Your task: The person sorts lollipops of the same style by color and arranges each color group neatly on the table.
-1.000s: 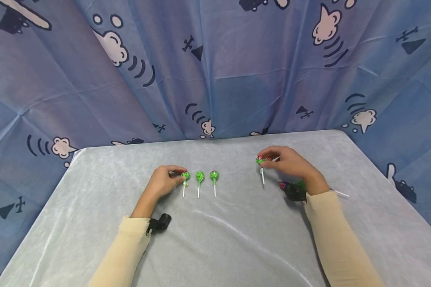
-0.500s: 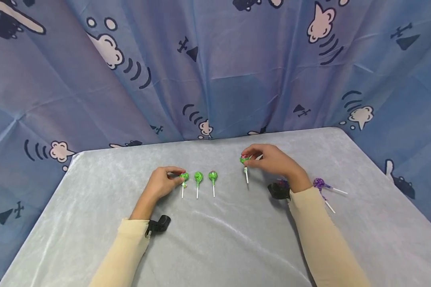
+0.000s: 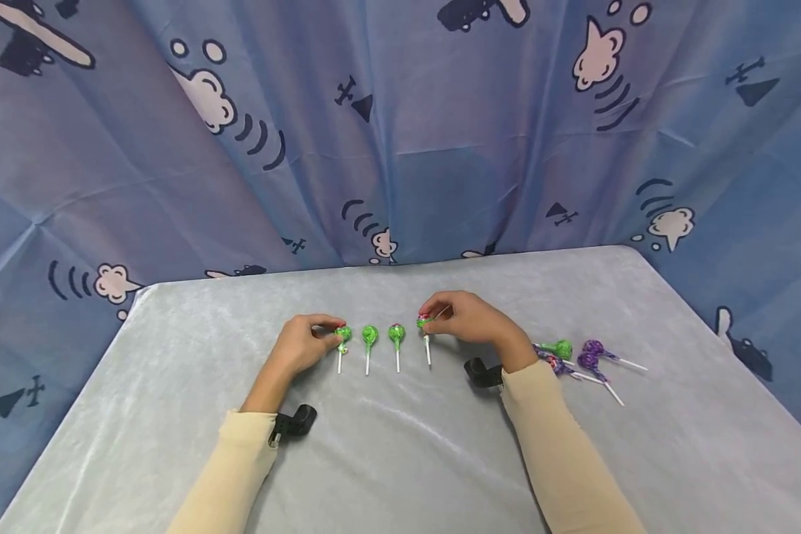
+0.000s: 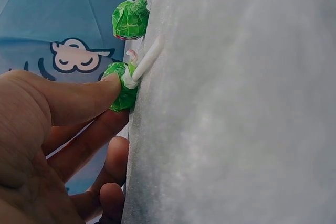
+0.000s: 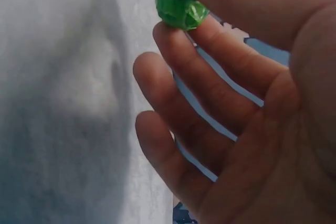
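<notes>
My left hand point(image 3: 302, 346) pinches the wrapped head of a green lollipop point(image 4: 125, 98) between thumb and fingers, its white stick pointing toward me on the table. Beside it lie two more green lollipops, one in the middle point(image 3: 370, 335) and one to its right point(image 3: 397, 333), sticks parallel. At the right end of this row, my right hand point(image 3: 467, 317) holds another green lollipop point(image 5: 181, 6) by its head, with red showing on top in the head view. Whether that stick touches the table I cannot tell.
Right of my right wrist lies a loose group of lollipops: a green one point(image 3: 561, 348) and several purple ones point(image 3: 589, 361), partly behind the wrist. A grey cloth covers the table point(image 3: 400, 460). A blue patterned curtain point(image 3: 454, 178) hangs behind its far edge.
My right hand has carried its green lollipop leftward and toward me, up to the row's right end. More of the purple and green group is uncovered. My left hand keeps its place.
</notes>
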The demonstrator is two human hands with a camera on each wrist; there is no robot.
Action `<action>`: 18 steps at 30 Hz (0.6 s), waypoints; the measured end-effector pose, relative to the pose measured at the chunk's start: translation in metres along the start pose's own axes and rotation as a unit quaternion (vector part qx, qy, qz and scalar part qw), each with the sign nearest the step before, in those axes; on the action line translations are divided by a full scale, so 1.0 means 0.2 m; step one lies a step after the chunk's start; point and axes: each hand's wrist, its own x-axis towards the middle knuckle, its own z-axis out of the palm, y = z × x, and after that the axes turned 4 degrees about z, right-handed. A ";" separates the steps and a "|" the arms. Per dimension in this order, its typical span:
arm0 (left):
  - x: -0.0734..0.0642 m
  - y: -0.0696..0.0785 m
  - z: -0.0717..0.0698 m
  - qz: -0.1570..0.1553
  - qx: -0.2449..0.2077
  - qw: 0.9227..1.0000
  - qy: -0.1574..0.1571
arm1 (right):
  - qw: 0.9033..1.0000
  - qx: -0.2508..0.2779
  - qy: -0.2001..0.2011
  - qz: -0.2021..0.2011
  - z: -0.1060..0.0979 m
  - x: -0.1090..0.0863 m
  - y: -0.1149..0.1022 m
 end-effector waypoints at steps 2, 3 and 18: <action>0.00 0.00 0.00 -0.003 -0.001 1.000 0.001 | 1.000 -0.005 -0.004 0.006 0.01 0.02 0.00; 0.01 0.00 0.00 -0.003 -0.001 1.000 0.001 | 1.000 -0.008 -0.005 0.009 0.01 0.02 0.00; 0.00 0.00 0.00 0.003 -0.003 1.000 0.001 | 0.999 -0.033 -0.017 0.017 0.04 0.03 -0.01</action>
